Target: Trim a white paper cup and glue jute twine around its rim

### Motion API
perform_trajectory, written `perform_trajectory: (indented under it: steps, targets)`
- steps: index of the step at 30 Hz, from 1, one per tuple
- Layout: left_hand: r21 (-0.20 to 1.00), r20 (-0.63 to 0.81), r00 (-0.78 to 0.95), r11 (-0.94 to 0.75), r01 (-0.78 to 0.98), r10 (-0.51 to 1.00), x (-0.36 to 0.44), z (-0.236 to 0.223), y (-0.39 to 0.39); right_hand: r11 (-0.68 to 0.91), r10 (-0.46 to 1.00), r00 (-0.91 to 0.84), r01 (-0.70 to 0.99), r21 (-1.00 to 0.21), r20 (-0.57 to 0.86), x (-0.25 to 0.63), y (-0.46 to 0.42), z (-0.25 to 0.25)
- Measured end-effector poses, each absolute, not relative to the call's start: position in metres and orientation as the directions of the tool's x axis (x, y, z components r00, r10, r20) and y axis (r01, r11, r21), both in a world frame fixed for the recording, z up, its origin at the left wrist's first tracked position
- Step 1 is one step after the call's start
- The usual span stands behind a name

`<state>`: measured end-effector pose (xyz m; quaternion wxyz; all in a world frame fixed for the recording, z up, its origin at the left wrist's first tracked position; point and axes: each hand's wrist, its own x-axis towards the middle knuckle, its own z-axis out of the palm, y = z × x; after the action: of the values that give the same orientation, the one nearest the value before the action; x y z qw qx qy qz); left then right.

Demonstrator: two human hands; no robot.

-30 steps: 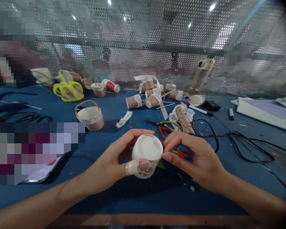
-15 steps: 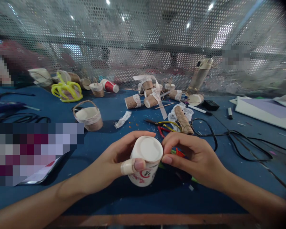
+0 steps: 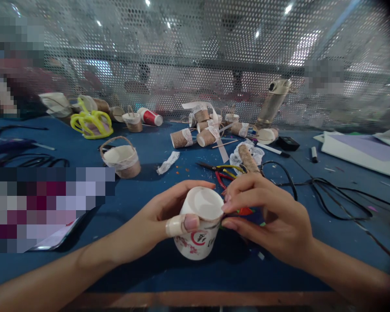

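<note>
A white paper cup (image 3: 195,242) with red and black print is bottom up near the table's front edge. My left hand (image 3: 169,212) is wrapped round its left side, the bandaged thumb lying across the front. At the right edge of the cup's base, the thumb and fingertips of my right hand (image 3: 269,216) are pinched close together. What lies between them is too small to make out. Behind the right hand, scissors (image 3: 222,168) and a roll of brown twine (image 3: 248,158) with white lace lie on the table, partly hidden.
A twine-wrapped basket cup (image 3: 126,162) stands left. Further back lie several twine-and-lace cups (image 3: 181,138), a yellow frame (image 3: 91,125) and a red cup (image 3: 150,117). Black cable (image 3: 331,212) trails at right, near paper sheets (image 3: 360,151). A bottle (image 3: 273,102) stands by the mesh panel.
The fingers of my right hand have shifted and risen slightly at the cup's base edge. The cup has tilted and turned a little in my left hand.
</note>
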<state>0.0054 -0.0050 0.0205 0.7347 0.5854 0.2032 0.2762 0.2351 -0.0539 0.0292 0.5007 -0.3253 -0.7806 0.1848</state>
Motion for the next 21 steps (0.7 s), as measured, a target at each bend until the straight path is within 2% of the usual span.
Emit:
perform_trajectory:
  steps: [5,10,15,18,21]
  targets:
    - [0.970,0.017,0.773,0.177,-0.167,0.634,0.005,0.018,-0.006,0.778,0.622,-0.321,0.356,-0.518,0.714,0.235,-0.054,0.029]
    - [0.966,-0.043,0.783,0.225,-0.125,0.621,0.004,0.019,-0.011,0.842,0.501,-0.402,0.430,-0.325,0.766,0.238,-0.056,0.034]
    - [0.970,-0.023,0.768,0.199,-0.137,0.640,0.005,0.022,-0.014,0.848,0.383,-0.449,0.518,-0.114,0.807,0.239,-0.058,0.039]
    - [0.947,-0.052,0.725,0.265,-0.183,0.687,0.007,0.020,-0.014,0.836,0.327,-0.530,0.549,0.023,0.783,0.241,-0.057,0.038]
    - [0.922,-0.045,0.692,0.297,-0.249,0.721,0.009,0.018,-0.013,0.832,0.321,-0.581,0.550,0.070,0.748,0.244,-0.056,0.040]
